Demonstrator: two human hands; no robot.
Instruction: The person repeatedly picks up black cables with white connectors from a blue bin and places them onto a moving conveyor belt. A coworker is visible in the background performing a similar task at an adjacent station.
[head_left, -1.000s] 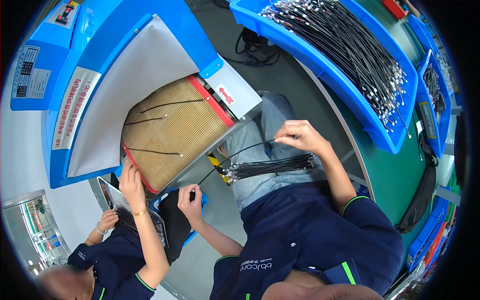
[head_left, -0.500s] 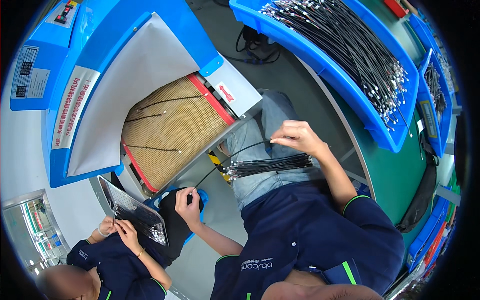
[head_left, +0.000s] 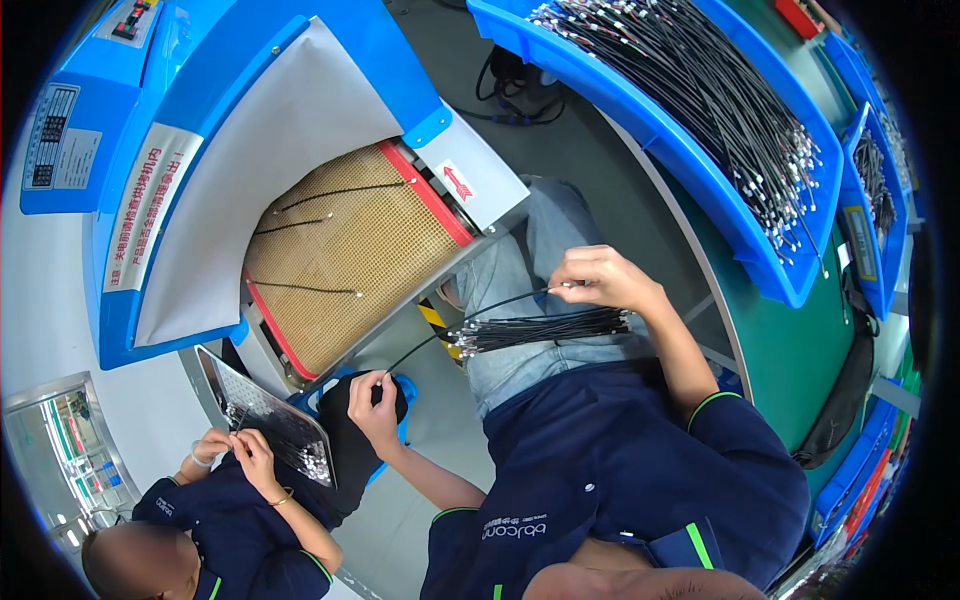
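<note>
One thin black cable (head_left: 470, 319) spans the gap between my hands in a slight curve. My left hand (head_left: 375, 410) pinches its lower left end, with thumb and forefinger together. At the upper right end, the fingers of my right hand (head_left: 605, 278) are closed on the cable, and a small pale tip shows by them. Below my right hand, a bundle of black cables (head_left: 545, 331) with small white connectors lies across my lap. A mesh conveyor belt (head_left: 345, 250) in front of me carries three separate black cables, apart from my hands.
A blue and white machine (head_left: 220, 150) covers the belt's far end. On the right, a blue bin (head_left: 690, 190) full of black cables stands on a green table (head_left: 770, 370). At the lower left a co-worker (head_left: 240, 500) handles cables over a tray (head_left: 265, 415).
My right hand has shifted slightly right, with its fingers further closed around the cable end. My left hand stays nearly in place. The belt's cables sit slightly farther up in the picture.
</note>
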